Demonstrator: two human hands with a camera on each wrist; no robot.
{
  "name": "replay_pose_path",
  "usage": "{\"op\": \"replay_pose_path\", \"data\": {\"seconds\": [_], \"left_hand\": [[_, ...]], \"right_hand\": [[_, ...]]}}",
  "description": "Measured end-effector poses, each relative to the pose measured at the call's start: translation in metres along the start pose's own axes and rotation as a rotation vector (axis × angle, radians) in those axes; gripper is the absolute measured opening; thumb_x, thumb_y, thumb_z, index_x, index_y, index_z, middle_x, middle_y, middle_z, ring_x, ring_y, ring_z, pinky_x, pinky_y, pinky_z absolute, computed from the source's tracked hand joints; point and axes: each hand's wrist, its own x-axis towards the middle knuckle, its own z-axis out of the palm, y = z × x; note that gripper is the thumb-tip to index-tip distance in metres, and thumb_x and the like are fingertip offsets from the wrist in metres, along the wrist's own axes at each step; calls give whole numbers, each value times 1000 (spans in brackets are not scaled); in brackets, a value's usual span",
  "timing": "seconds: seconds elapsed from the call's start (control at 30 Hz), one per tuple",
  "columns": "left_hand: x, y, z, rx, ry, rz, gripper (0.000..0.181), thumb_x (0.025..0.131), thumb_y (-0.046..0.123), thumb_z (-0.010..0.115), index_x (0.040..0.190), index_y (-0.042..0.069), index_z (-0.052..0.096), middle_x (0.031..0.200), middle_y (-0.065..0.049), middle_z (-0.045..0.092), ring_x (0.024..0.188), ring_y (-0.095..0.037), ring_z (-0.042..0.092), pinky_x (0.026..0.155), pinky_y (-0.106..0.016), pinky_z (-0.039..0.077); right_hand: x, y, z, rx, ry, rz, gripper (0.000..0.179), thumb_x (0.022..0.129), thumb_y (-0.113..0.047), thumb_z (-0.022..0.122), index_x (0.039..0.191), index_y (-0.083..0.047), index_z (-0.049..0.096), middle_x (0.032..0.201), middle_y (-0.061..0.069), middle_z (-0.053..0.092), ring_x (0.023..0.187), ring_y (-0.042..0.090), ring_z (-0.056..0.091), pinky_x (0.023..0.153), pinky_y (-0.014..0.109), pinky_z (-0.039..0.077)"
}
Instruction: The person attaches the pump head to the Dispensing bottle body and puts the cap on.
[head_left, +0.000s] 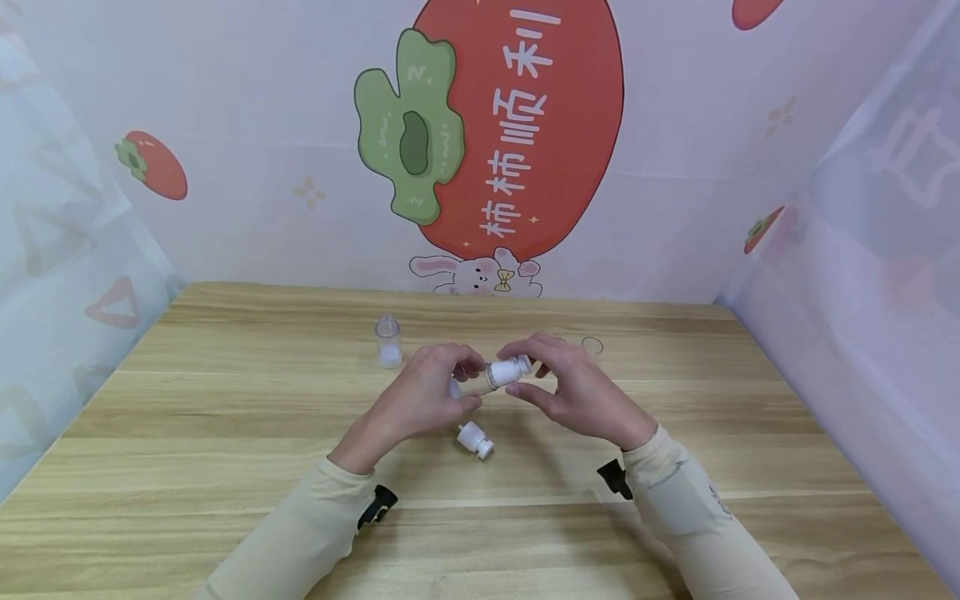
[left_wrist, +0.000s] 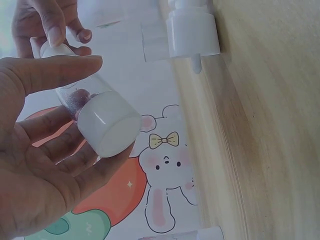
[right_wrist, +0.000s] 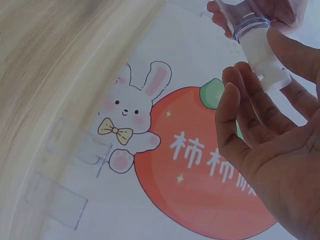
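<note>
A clear bottle with a white base (left_wrist: 110, 125) is tilted between both hands above the table. My left hand (head_left: 431, 390) grips its body near the base, thumb on one side and fingers on the other. At the other end is a white pump top (right_wrist: 262, 55), which my right hand (head_left: 577, 392) pinches between thumb and fingers. The pump top sits at the bottle's neck; how tightly it is seated I cannot tell. Another white pump top (head_left: 476, 439) lies on its side on the table below the hands.
A second clear bottle (head_left: 388, 343) with a white lower part stands at the back left of the wooden table (head_left: 247, 417). Clear caps lie behind the right hand, one nearer (right_wrist: 57, 200) and one farther (right_wrist: 75, 141). A printed cloth (head_left: 285, 217) hangs behind the table.
</note>
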Motion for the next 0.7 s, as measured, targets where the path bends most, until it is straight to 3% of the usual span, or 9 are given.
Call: {"op": "replay_pose_path", "data": {"seconds": [0.3,0.7], "left_hand": [[-1,1,-1,-1,3,2,33,79,6,83,109,0,72,102,-10,72,90,-24,64,81,-38,53],[-2,5,2,93,92,63,32,76,2,85,106,3,73,97,-8,70,87,-22,63,76,-38,53]], "right_hand": [[0,0,0,-2,-11,7,36,87,-8,80,121,-13,67,107,-7,67,92,10,60,76,36,56],[0,-1,0,28,-21,60,30,93,-13,76,121,-9,66,105,-6,67,91,10,60,75,42,56]]}}
